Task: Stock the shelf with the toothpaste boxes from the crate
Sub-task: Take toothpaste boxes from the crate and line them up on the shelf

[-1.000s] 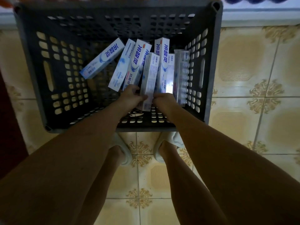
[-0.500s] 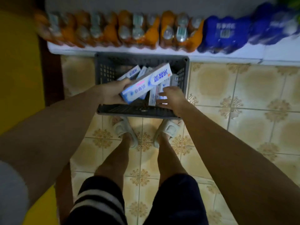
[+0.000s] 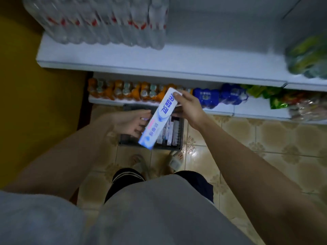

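Note:
A white and blue toothpaste box [image 3: 159, 119] is held tilted above the dark crate [image 3: 181, 133] on the floor. My right hand [image 3: 190, 107] grips the box's upper end. The fingers of my left hand [image 3: 127, 122] curl against its lower left side. Several more toothpaste boxes [image 3: 168, 134] lie inside the crate, partly hidden by the held box. The white middle shelf [image 3: 194, 59] has bare room to the right of the water packs.
Shrink-wrapped water bottles [image 3: 99, 23] fill the left of the middle shelf, and green packages [image 3: 307, 55] sit at its right. On the bottom shelf are orange drink bottles [image 3: 127, 92], blue packs [image 3: 212, 98] and snack bags [image 3: 276, 99]. A yellow wall [image 3: 26, 103] stands left.
I have risen from the crate to standing. The box came up out of the crate in my left hand, and my right hand has taken hold of its upper end.

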Available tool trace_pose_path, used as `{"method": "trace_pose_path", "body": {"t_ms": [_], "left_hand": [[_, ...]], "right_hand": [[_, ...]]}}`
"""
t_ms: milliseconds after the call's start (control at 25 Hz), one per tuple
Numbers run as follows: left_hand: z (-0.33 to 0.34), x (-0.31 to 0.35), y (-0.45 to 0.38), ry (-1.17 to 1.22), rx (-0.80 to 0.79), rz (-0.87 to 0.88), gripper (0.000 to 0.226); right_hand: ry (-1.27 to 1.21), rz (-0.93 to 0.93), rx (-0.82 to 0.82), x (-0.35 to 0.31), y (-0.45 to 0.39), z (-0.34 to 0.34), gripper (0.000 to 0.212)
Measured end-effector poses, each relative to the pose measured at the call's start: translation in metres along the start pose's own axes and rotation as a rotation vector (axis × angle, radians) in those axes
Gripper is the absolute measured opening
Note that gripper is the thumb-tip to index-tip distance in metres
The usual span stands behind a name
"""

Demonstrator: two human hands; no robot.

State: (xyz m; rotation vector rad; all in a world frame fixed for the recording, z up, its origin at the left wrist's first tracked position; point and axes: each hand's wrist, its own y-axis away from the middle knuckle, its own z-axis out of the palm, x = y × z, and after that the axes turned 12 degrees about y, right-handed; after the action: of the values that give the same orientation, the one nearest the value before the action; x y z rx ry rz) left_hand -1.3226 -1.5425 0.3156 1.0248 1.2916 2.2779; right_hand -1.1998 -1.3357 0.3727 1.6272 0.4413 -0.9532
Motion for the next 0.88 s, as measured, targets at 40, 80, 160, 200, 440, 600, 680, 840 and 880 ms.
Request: {"method": "trace_pose_path", "body": {"t_ms": [40, 80, 160, 200, 440, 600, 680, 840, 880], "left_hand": [[-0.003, 0.004, 0.008, -0.036, -0.009, 0.002, 0.047], [0.006, 0.014, 0.023, -0.09, -0.044, 0.034, 0.047], [0.035, 0.044, 0.072, -0.126, -0.066, 0.151, 0.039], [0.05, 0.056, 0.096, -0.071, -0.1, 0.203, 0.035], [0.045, 0.077, 0.159, 0.234, -0.106, 0.463, 0.034], [0.041, 0.091, 0.184, 0.297, -0.121, 0.591, 0.033], [0.047, 0.098, 0.193, 0.282, -0.128, 0.618, 0.036], [0.052, 0.124, 0.224, 0.395, -0.213, 0.679, 0.068], [0.049, 0.133, 0.232, 0.41, -0.235, 0.691, 0.075]], "right_hand": [[0.128, -0.052, 0.021, -0.021, 0.008, 0.004, 0.023], [0.237, -0.103, 0.029, -0.043, 0.018, 0.008, 0.021], [0.374, -0.203, 0.038, -0.084, 0.039, 0.02, 0.026], [0.395, -0.243, 0.048, -0.101, 0.05, 0.027, 0.032], [0.359, -0.1, -0.132, -0.129, 0.097, 0.037, 0.054], [0.238, -0.047, -0.279, -0.113, 0.122, 0.034, 0.056], [0.225, -0.096, -0.247, -0.116, 0.13, 0.032, 0.053], [0.294, -0.248, -0.089, -0.151, 0.147, 0.012, 0.04], [0.343, -0.286, -0.078, -0.161, 0.151, 0.001, 0.038]]}}
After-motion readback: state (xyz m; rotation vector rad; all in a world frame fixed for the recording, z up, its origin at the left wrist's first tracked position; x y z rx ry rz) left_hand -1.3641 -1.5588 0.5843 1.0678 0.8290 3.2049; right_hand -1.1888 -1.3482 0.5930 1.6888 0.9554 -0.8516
